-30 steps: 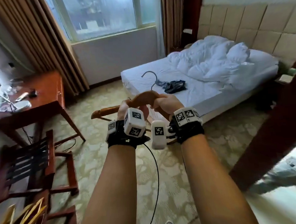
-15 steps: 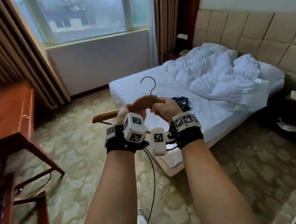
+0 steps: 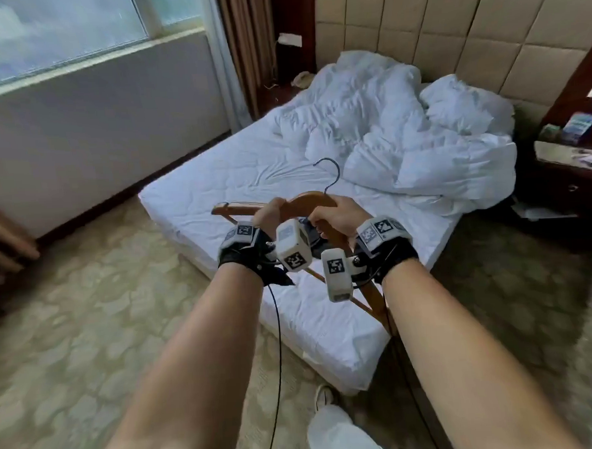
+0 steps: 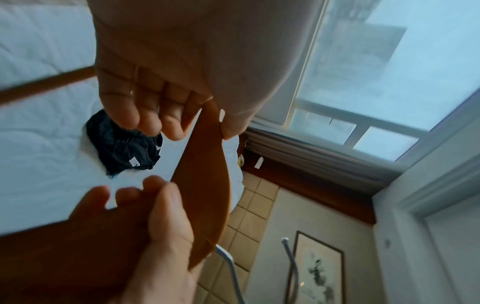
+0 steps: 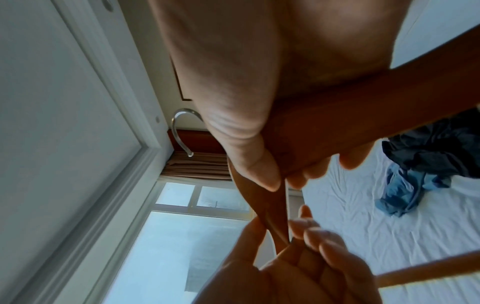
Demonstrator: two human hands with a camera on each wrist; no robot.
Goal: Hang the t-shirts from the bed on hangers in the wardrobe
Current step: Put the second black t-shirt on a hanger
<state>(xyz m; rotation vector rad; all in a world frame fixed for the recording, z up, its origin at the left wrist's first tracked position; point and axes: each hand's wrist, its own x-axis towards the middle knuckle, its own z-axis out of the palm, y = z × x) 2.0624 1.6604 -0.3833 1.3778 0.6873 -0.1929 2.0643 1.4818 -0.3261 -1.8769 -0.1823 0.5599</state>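
Both hands hold a wooden hanger [image 3: 303, 201] with a metal hook [image 3: 331, 174] over the near corner of the bed [image 3: 223, 180]. My left hand [image 3: 270, 213] pinches the hanger's left arm between thumb and fingers [image 4: 155, 121]. My right hand [image 3: 335, 215] grips it near the middle, just under the hook. A crumpled dark t-shirt [image 4: 124, 148] lies on the white sheet beneath the hands. In the right wrist view the dark t-shirt [image 5: 436, 152] has blue cloth [image 5: 400, 191] beside it. In the head view the hands and wrist cameras mostly hide it.
A bunched white duvet [image 3: 402, 129] and a pillow [image 3: 463, 105] cover the bed's far half. A dark nightstand [image 3: 570, 175] with papers stands at the right. A window [image 3: 54, 27] and a curtain [image 3: 244, 48] are at the back. A cable [image 3: 276, 328] hangs over patterned carpet [image 3: 87, 321].
The view has come closer to the bed and turned right; the desk and chair have left the frame. Both hands keep hold of the hanger, now over the bed's corner.
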